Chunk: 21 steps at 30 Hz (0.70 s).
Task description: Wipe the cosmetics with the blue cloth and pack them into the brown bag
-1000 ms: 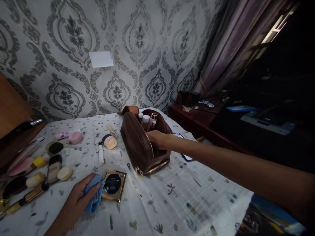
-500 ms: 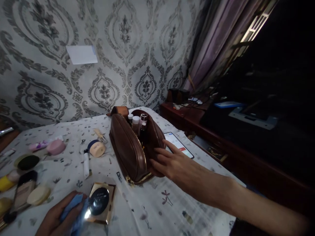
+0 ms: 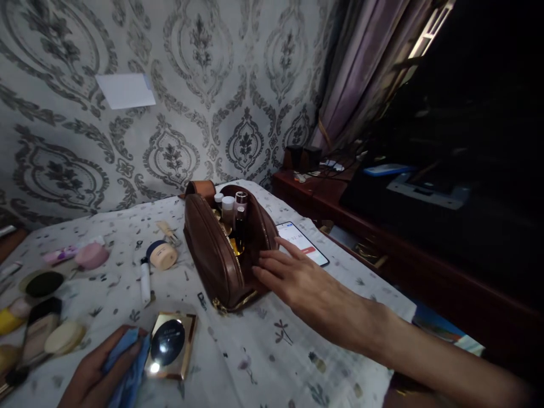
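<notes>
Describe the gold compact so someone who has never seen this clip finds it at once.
Start at the brown bag on the patterned white sheet. Nearer the camera and left of the bag, beside the blue cloth in the left hand, lies the gold compact. What sets it apart is its flat, square-cornered, shiny gold case with a large black oval on top.

From my end, left hand (image 3: pixel 88 369) cut at bottom edge, wrist gone; cloth (image 3: pixel 130 378) runs off there too, partly under the thumb. Right hand's (image 3: pixel 297 280) palm hidden; can't tell if its fingertips touch the bag (image 3: pixel 210 255). Bag wall hides the lower ends of the bottles (image 3: pixel 228 209). Phone (image 3: pixel 306 243) partly behind fingers. Compact (image 3: pixel 168 340) print too small for me. Yellow item (image 3: pixel 9 320) clipped at left edge. Forearm (image 3: pixel 403 345) blurs toward the corner.
</notes>
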{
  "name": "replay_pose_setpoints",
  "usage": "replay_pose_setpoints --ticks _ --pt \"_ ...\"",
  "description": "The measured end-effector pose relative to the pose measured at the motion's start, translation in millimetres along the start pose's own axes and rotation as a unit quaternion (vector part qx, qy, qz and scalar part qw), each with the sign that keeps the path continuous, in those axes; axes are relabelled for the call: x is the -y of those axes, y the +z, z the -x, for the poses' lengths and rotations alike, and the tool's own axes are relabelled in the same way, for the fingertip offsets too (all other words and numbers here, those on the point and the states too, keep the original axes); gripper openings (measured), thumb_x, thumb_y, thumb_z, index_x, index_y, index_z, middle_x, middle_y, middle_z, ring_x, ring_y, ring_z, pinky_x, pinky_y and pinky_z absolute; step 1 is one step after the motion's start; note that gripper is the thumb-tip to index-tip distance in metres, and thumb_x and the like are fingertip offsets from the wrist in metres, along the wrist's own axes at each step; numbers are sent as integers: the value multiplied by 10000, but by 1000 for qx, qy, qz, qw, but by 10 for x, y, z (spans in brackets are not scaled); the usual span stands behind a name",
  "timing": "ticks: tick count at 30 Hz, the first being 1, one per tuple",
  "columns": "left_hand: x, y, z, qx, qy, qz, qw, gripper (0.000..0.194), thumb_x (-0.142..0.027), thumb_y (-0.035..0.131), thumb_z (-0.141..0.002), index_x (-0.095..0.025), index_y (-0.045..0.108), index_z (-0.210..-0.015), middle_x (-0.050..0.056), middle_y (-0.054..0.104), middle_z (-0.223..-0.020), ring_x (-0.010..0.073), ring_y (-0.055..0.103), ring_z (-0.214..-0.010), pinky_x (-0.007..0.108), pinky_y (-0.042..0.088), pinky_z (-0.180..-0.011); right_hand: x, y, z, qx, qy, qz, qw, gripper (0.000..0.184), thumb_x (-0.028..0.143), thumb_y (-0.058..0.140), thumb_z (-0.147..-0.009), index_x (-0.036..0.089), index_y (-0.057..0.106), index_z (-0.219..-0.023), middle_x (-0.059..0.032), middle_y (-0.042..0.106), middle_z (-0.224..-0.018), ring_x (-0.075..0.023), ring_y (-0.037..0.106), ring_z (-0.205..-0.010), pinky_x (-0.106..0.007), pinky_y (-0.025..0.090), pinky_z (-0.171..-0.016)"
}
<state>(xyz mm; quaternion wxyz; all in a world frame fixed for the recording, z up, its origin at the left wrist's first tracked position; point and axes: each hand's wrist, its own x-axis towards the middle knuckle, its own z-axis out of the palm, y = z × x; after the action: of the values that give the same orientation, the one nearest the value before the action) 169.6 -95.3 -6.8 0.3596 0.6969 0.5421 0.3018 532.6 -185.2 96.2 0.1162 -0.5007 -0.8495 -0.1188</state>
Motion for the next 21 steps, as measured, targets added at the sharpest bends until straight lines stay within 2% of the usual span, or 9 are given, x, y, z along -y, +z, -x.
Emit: replay_pose_setpoints --ticks 4,6,8,9,12,13,15,18,21 --pt "-113 -22 -21 21 10 24 999 507 -689 657 -724 -221 747 -897 30 755 -807 235 693 -725 300 593 -647 319 -15 -58 -143 -13 -60 988 349 24 456 -919 134 608 -1214 -143 695 -1156 -260 632 -1140 -457 527 -1002" --pt "-144 -31 -12 14 1 34 999 512 -671 613 -779 -199 728 -943 22 710 -753 197 642 -671 270 545 -591 566 71 -105 -165 -38 -138 976 293 78 462 -961 142 588 -1218 -121 706 -1103 -236 652 -1088 -404 566 -942" --pt "-153 -37 5 6 -6 41 999 519 -665 563 -823 -193 706 -982 7 662 -711 174 590 -622 255 497 -549 819 240 -164 -139 -42 -215 966 269 157 490 -985 145 555 -1246 -111 705 -1083 -225 658 -1060 -382 578 -919" --pt "-152 -40 15 -1 -4 49 999 518 -662 537 -843 -192 697 -994 7 654 -722 173 585 -638 256 493 -568 933 353 -199 -116 -32 -239 963 312 210 514 -986 136 524 -1289 -131 689 -1136 -241 644 -1095 -404 574 -934" --pt "-146 -42 43 -28 11 82 996 508 -641 462 -894 -196 680 -1007 30 672 -829 194 616 -765 288 516 -713 1183 738 -342 -44 42 -252 966 713 410 691 -877 87 387 -1436 -249 532 -1387 -363 503 -1308 -549 481 -1043" --pt "-144 -42 50 -34 18 95 995 489 -622 450 -905 -201 673 -1014 36 679 -867 200 623 -805 300 516 -763 1234 857 -399 -18 61 -257 964 861 485 748 -808 70 361 -1455 -276 497 -1411 -398 471 -1329 -576 460 -1051" --pt "-138 -39 59 -43 34 110 992 415 -562 466 -910 -215 651 -1044 36 680 -925 201 626 -851 310 509 -821 1302 1048 -513 24 99 -266 959 993 525 800 -728 64 337 -1475 -274 489 -1410 -414 470 -1312 -581 430 -1066" --pt "-114 -34 54 -51 60 116 990 323 -467 526 -894 -238 593 -1112 24 657 -986 190 621 -878 298 508 -803 1365 1207 -640 30 136 -251 958 900 455 777 -746 73 378 -1457 -233 552 -1327 -394 506 -1236 -569 420 -1056" --pt "-74 -37 29 -95 77 119 985 281 -444 550 -886 -231 551 -1070 17 618 -976 178 598 -859 278 500 -745 1410 1272 -687 -19 145 -254 956 752 356 726 -770 108 432 -1416 -182 606 -1226 -358 544 -1151 -540 443 -1027"
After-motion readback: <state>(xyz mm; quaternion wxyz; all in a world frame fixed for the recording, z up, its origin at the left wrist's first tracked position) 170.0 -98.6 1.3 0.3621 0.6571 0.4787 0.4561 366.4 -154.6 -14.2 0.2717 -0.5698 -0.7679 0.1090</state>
